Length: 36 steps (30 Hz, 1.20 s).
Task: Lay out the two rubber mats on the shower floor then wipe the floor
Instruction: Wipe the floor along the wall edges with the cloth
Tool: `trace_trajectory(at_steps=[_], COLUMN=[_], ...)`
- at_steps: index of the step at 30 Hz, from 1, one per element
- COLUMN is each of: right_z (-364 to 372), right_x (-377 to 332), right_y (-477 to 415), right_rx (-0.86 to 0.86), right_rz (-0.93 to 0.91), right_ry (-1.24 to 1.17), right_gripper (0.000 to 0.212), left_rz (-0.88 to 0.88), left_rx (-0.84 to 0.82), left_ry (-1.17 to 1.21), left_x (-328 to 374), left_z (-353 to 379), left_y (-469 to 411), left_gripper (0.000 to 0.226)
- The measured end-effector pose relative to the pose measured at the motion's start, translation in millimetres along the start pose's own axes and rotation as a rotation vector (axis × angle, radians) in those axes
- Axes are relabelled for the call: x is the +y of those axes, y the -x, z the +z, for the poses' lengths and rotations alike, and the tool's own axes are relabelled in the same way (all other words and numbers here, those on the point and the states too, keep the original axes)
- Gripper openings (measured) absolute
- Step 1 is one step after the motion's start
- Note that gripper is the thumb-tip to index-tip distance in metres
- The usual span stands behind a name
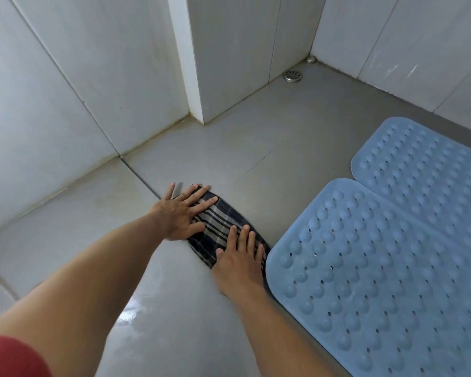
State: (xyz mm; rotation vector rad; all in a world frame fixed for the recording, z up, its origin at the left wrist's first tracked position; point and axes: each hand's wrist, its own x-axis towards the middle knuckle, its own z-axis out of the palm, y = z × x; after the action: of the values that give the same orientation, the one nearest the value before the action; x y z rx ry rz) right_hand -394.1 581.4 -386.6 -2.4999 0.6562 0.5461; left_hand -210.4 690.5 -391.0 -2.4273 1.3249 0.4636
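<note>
Two blue rubber mats lie flat on the grey shower floor [269,126] at the right: a near mat [386,281] and a far mat [430,170], their edges touching. A dark checked cloth [223,221] lies on the floor just left of the near mat. My left hand [180,210] presses flat on the cloth's far end, fingers spread. On its near end my right hand [239,259] presses down with straight fingers, right beside the near mat's corner.
White tiled walls [65,91] enclose the floor, with a jutting wall corner [199,115] ahead. A round metal drain [292,76] sits in the far corner. A wet sheen [131,314] shows on the floor between my arms.
</note>
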Motion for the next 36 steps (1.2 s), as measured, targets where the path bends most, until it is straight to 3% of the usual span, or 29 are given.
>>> trace_trajectory(at_steps=[7,20,25,29,36], right_z=[-23,-38,-40,-42,-67], right_x=[4,5,7,10,24], right_y=[-19,-27,-31,-52,-91], right_rx=[-0.044,-0.124,-0.055,0.021,0.014], right_rz=[-0.014,0.009,0.036,0.119,0.207], right_ry=[-0.002,0.031,0.047,-0.019,0.019], right_gripper=[0.082,0.093,0.084,0.068,0.066], left_rz=[-0.002,-0.071,-0.076,0.028,0.073], left_rx=[-0.051,-0.145,-0.104,-0.034,0.007], left_ry=[-0.041,0.027,0.1,0.083,0.097], left_x=[-1,5,2,-11,-14], left_z=[-6,-17,-19,-29,-43], left_y=[-7,-11,-21,-57,-113], left_gripper=[0.075,0.085,0.075,0.075,0.07])
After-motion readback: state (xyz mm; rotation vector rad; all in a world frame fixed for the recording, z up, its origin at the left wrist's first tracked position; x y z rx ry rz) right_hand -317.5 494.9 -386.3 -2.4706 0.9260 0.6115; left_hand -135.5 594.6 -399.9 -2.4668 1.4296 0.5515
